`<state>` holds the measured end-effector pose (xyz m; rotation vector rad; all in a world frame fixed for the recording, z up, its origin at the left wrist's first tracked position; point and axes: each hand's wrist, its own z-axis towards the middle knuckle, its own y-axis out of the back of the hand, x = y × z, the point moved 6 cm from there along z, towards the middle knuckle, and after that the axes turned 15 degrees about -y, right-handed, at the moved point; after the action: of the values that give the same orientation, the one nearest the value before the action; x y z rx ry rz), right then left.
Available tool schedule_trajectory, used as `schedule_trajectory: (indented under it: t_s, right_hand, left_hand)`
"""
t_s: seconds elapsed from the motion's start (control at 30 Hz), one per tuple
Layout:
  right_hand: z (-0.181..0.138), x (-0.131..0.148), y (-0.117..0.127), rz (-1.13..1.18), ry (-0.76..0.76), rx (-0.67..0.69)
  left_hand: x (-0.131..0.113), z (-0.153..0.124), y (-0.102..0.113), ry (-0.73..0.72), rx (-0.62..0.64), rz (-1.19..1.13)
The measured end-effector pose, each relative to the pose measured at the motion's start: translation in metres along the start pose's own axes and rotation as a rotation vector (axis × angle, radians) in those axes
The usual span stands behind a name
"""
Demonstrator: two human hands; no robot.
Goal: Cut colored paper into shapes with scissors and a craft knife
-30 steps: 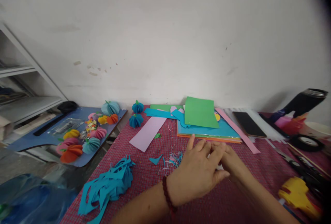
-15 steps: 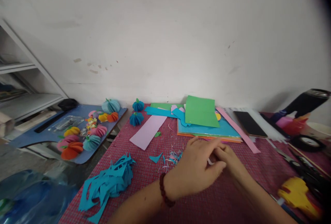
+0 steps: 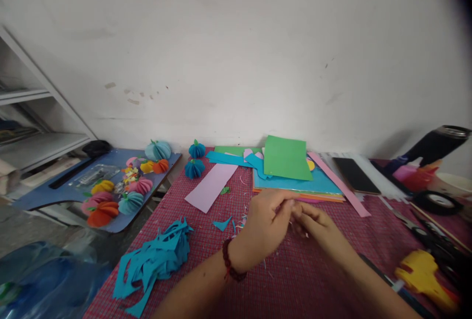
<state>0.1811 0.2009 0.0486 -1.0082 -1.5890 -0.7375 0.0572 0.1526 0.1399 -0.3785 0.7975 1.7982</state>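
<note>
Left hand (image 3: 260, 228) and right hand (image 3: 322, 230) meet above the cloth (image 3: 295, 289), fingertips bent together, apparently so each steadies the other; whether anything is pinched between them cannot be told. Paper scraps (image 3: 222, 224) lie left of the left hand, the paper stack (image 3: 324, 186) beyond, the glue gun (image 3: 424, 279) at near right, presumably for easy reach. One second earlier, the left fingers lay extended across the right hand.
</note>
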Motion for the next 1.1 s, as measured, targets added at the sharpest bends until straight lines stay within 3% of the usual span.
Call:
schedule_trajectory:
  t_s: [0.1,0.2,0.47,0.63,0.77,0.97,1.1]
  right_hand:
    - [-0.005,0.007,-0.003,0.125,0.078,0.043]
    - [-0.006,0.009,0.003,0.116,0.111,-0.016]
    - [-0.002,0.01,0.008,0.064,0.11,-0.085]
    - [-0.001,0.019,0.002,0.073,0.116,-0.06]
    - [0.002,0.016,-0.002,-0.041,0.119,-0.044]
    - [-0.002,0.005,-0.022,-0.513,0.257,-0.022]
    - [0.001,-0.001,-0.023,-0.741,0.31,-0.038]
  left_hand:
    - [0.0,-0.001,-0.009,0.015,0.087,-0.049]
    - [0.009,-0.005,-0.019,0.152,0.102,-0.249]
    - [0.04,-0.014,-0.025,0.489,-0.148,-0.677]
    - [0.046,-0.013,-0.029,0.592,-0.189,-0.855]
    - [0.048,-0.002,-0.007,0.55,-0.28,-0.831]
    - [0.04,0.011,0.051,0.407,-0.569,-0.63]
    - [0.036,0.013,0.067,0.368,-0.626,-0.548]
